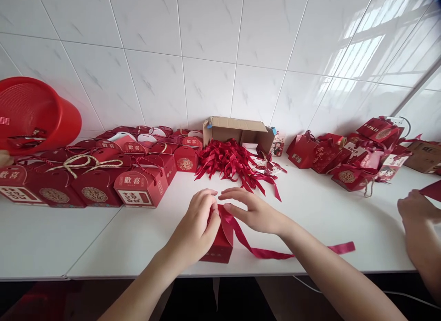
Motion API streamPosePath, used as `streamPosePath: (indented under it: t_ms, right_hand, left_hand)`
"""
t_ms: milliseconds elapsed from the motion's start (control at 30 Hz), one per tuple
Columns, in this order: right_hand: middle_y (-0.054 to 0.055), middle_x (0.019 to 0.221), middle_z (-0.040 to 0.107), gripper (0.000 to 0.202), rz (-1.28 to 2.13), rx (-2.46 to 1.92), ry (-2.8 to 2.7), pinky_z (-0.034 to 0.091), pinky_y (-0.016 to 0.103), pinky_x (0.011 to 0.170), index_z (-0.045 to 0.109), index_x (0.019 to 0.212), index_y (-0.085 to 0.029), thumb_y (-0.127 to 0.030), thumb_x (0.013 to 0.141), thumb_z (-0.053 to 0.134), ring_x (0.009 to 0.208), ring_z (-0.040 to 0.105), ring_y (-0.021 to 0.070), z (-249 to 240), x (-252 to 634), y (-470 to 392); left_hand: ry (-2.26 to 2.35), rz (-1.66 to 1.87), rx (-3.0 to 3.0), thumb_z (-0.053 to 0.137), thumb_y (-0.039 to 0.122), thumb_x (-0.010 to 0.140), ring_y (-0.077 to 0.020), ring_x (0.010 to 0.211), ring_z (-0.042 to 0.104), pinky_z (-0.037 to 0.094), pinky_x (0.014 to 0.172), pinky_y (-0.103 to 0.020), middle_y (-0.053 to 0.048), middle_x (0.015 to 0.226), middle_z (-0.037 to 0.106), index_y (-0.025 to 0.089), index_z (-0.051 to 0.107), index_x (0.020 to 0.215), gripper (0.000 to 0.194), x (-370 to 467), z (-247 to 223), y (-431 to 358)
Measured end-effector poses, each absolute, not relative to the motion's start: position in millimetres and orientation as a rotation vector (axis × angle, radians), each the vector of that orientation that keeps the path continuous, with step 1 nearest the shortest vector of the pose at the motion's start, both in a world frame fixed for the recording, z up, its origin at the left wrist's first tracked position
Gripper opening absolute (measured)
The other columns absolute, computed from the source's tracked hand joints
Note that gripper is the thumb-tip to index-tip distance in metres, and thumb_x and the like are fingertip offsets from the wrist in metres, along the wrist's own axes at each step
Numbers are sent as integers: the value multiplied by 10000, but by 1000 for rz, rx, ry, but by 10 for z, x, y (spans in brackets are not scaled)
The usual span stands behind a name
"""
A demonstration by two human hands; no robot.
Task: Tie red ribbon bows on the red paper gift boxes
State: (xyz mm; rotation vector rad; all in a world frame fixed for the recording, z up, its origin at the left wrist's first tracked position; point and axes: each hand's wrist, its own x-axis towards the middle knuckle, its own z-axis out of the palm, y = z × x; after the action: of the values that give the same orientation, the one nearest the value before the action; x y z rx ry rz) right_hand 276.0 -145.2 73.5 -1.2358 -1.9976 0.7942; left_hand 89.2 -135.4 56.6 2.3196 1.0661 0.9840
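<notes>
A small red gift box (220, 249) stands near the table's front edge, its top partly hidden by my hands. From its top a dark red satin ribbon (272, 254) trails right across the table, passing beneath my right forearm. My left hand (203, 220) is closed over the box's upper left side, thumb and fingers pinched at the top. Whether some ribbon is also between them is hidden. Over the right side of the top, my right hand (253, 210) is open, its fingers stretched out and the thumb apart, close to the ribbon.
Rows of red gift boxes (138, 185) stand left, beside a red plastic basket (69, 123). An open cardboard box (237, 124) behind spills cut red ribbons (223, 157). More boxes (351, 176) lie heaped right. Another person's hand (418, 208) holds something red at the right edge.
</notes>
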Motion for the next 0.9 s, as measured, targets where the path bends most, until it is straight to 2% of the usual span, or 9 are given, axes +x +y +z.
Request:
streamPosePath:
  t_ms: [100, 233, 333, 400, 500, 600, 667, 800, 900]
  right_hand:
    - [84, 1302, 553, 207, 885, -1219, -2040, 378, 388, 1040, 670, 1002, -220, -345, 873, 567, 1259, 474, 234, 767, 2707, -1408]
    - [65, 1259, 592, 148, 981, -1149, -1897, 351, 404, 1045, 654, 803, -208, -351, 830, 631, 1182, 541, 232, 854, 2692, -1362]
    - [55, 1200, 619, 178, 925, -1051, -1762, 384, 393, 1000, 636, 784, -207, -377, 837, 624, 1136, 559, 225, 1011, 2752, -1430]
    - [45, 1132, 640, 179, 842, -972, -1699, 422, 367, 940, 630, 774, -212, -356, 871, 588, 1102, 570, 212, 1166, 2818, -1554]
    - [22, 1029, 656, 147, 609, -757, -1552, 420, 360, 936, 644, 796, -237, -289, 903, 558, 1112, 563, 205, 1411, 2915, -1798]
    - [17, 979, 649, 159, 406, -528, -1343, 405, 392, 972, 652, 827, -255, -265, 915, 520, 1071, 583, 215, 1564, 2956, -1961]
    - [20, 958, 645, 186, 407, -497, -1330, 400, 402, 980, 645, 803, -250, -273, 919, 501, 1058, 586, 222, 1567, 2935, -1967]
    - [42, 1200, 598, 240, 708, -875, -1640, 402, 414, 959, 609, 715, -210, -312, 909, 513, 1156, 531, 250, 1347, 2775, -1772]
    - [61, 1338, 520, 210, 855, -1167, -1853, 349, 439, 1013, 618, 713, -197, -301, 878, 540, 1249, 463, 271, 1104, 2592, -1582]
  left_hand:
    - [1073, 1034, 2169, 353, 250, 934, -238, 1224, 479, 429, 981, -405, -89, 1158, 568, 229, 451, 839, 138, 880, 573, -1319]
    - [1100, 1132, 1999, 395, 360, 937, -229, 1195, 500, 410, 980, -380, -62, 1233, 538, 243, 471, 907, 143, 775, 606, -1297]
    - [1155, 1089, 2144, 506, 382, 881, -232, 1132, 505, 399, 959, -375, -40, 1095, 557, 249, 465, 900, 141, 631, 584, -1334]
    - [1206, 990, 2271, 557, 385, 846, -224, 1006, 531, 418, 891, -357, -19, 937, 551, 240, 452, 831, 181, 536, 534, -1377]
    - [1258, 935, 2245, 560, 401, 844, -171, 757, 532, 446, 731, -295, 17, 766, 498, 230, 416, 752, 242, 446, 444, -1443]
    - [1260, 988, 2076, 551, 425, 852, -130, 628, 511, 446, 625, -246, 38, 719, 476, 231, 422, 763, 249, 423, 380, -1488]
    - [1260, 1033, 1963, 548, 436, 853, -119, 609, 520, 438, 579, -225, 37, 738, 500, 235, 442, 811, 231, 419, 350, -1502]
    - [1226, 1138, 1769, 537, 444, 857, -117, 616, 532, 429, 550, -208, 23, 795, 553, 246, 457, 920, 223, 408, 298, -1508]
    - [1204, 1201, 1670, 527, 431, 863, -117, 598, 505, 422, 551, -207, 32, 739, 542, 240, 461, 903, 206, 413, 270, -1519]
